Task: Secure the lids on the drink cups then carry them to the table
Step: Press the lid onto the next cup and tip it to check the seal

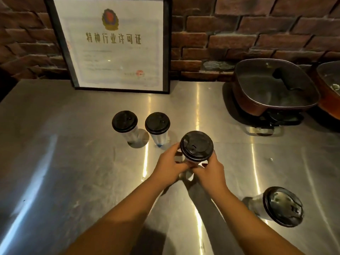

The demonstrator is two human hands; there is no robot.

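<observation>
A clear drink cup with a black lid (pixel 196 148) stands at the middle of the steel counter (pixel 73 162). My left hand (pixel 172 165) grips its side from the left, and my right hand (pixel 211 171) grips it from the right, both just below the lid. Two more lidded cups stand behind it, one at the left (pixel 125 122) and one beside it (pixel 157 124). Another lidded cup (pixel 282 206) stands at the near right, apart from my hands.
A framed certificate (pixel 114 43) leans on the brick wall at the back. A square brown electric pot (pixel 274 85) with a glass lid sits at the back right, and a second pot (pixel 329 87) shows at the right edge.
</observation>
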